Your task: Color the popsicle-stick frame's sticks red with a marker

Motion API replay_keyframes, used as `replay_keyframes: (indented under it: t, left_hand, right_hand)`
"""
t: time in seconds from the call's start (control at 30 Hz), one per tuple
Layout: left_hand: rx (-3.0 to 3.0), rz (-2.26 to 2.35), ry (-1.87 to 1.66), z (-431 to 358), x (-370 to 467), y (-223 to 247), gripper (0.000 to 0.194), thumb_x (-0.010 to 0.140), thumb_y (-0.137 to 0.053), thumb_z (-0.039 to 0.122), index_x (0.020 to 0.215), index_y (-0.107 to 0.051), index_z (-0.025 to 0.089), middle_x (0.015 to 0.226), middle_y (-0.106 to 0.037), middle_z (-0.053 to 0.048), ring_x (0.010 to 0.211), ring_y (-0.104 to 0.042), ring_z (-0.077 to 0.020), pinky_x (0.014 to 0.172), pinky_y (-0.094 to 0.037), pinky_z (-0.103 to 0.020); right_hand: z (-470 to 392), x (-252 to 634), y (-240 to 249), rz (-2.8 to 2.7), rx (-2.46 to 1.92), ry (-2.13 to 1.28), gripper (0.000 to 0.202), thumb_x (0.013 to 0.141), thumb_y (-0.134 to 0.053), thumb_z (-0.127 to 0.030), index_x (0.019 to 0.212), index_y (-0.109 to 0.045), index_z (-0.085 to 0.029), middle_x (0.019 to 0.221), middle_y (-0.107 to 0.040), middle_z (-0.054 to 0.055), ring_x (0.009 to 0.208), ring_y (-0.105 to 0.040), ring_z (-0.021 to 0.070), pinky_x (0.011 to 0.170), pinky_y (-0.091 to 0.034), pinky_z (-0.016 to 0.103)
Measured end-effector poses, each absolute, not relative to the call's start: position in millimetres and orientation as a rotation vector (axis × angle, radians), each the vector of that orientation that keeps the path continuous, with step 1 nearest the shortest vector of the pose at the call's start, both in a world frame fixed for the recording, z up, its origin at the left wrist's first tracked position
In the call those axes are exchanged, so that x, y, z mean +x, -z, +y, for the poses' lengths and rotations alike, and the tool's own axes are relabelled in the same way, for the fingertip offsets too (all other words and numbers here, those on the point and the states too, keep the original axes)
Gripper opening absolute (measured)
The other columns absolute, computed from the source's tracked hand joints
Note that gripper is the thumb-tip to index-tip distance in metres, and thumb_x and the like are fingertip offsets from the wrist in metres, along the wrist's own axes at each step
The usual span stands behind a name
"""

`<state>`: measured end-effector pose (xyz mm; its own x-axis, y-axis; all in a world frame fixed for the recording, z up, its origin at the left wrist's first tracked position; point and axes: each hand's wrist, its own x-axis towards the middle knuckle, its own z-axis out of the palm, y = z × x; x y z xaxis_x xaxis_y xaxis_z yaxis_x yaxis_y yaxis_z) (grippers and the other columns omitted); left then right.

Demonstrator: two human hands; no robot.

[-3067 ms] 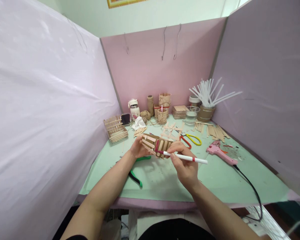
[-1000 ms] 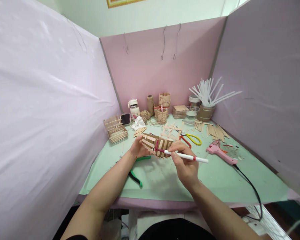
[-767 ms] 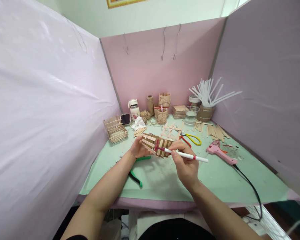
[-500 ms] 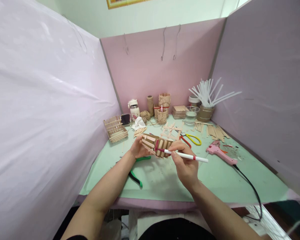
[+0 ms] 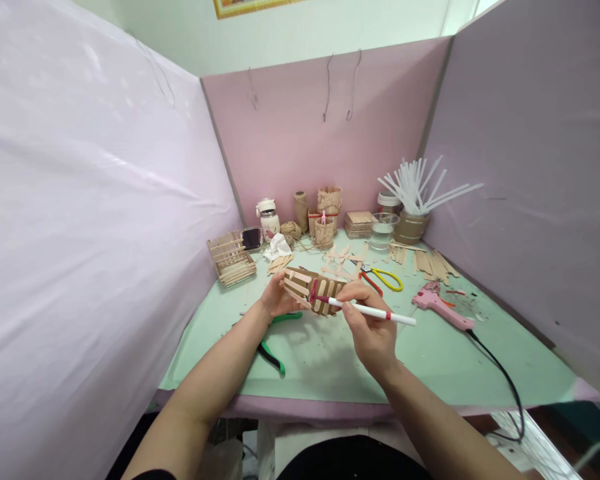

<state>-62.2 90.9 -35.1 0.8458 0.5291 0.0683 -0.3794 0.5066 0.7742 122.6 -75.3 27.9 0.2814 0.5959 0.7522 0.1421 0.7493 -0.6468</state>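
From my end of the feed, the left side is a big wrinkled lilac sheet (image 5: 90, 233) hung as a wall. Next to it, on the far left of a pale green table (image 5: 325, 377), sits a slatted wooden basket (image 5: 231, 265), then a bottle (image 5: 269, 223) with a white lid and a crumpled tissue (image 5: 279, 245) just in front of it.

Nearer, I've got the left hand (image 5: 275, 298) gripping one end of a wooden craft piece (image 5: 321, 293), held up over the middle of the table. Green-handled pliers (image 5: 273, 360) lie below that. Behind it all there's a pink back panel (image 5: 300, 143) with wire hooks (image 5: 329, 87) hanging on it, and a bit of gold frame (image 5: 253, 7) on the room wall above.

My right hand (image 5: 375, 333) has a white marker (image 5: 403, 320) pinched in the fingers, its dark red tip right at the red strip on the craft piece. Yellow and red handled pliers (image 5: 387, 279) are just beyond.

Further right: a clear cup (image 5: 381, 237), a brown pot (image 5: 411, 228) of white sticks (image 5: 414, 190), loose wooden sticks (image 5: 435, 265), and a pink glue gun (image 5: 443, 309), its black cord (image 5: 503, 370) running off the near right edge among dark specks and scraps.
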Motion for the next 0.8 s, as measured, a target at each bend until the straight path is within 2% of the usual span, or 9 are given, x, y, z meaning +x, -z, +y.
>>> replay_keyframes:
  t: [0.57, 0.67, 0.8]
  left_hand:
    - [0.855, 0.214, -0.552, 90.1, -63.1, 33.4, 0.062, 0.079, -0.067, 0.058, 0.124, -0.066, 0.016, 0.111, -0.076, -0.013, 0.102, -0.071, -0.0311, 0.096, -0.049, -0.048]
    - [0.859, 0.227, -0.564, 98.5, -60.6, 6.4, 0.055, 0.081, -0.066, 0.055, 0.120, -0.067, 0.016, 0.110, -0.077, -0.012, 0.102, -0.072, -0.0292, 0.093, -0.051, -0.045]
    - [0.934, 0.207, -0.573, 112.0, -53.0, -56.7, 0.049, 0.089, -0.057, 0.055, 0.114, -0.069, 0.014, 0.108, -0.077, -0.013, 0.102, -0.072, -0.0282, 0.091, -0.053, -0.042]
  right_hand:
    - [-74.3, 123.9, -24.9, -1.230, -0.657, -0.361, 0.011, 0.093, -0.058, -0.025, 0.086, -0.066, -0.023, 0.076, -0.063, 0.001, 0.074, -0.059, 0.0182, 0.069, -0.047, 0.035]
    - [-72.5, 126.7, -25.5, -1.169, -0.614, -0.317, 0.010, 0.092, -0.057, -0.023, 0.086, -0.065, -0.024, 0.073, -0.061, 0.001, 0.074, -0.058, 0.0187, 0.070, -0.047, 0.037]
    - [-73.9, 129.4, -29.1, -1.119, -0.596, -0.288, 0.010, 0.092, -0.056, -0.024, 0.087, -0.065, -0.025, 0.072, -0.060, 0.001, 0.073, -0.058, 0.0189, 0.070, -0.047, 0.037]
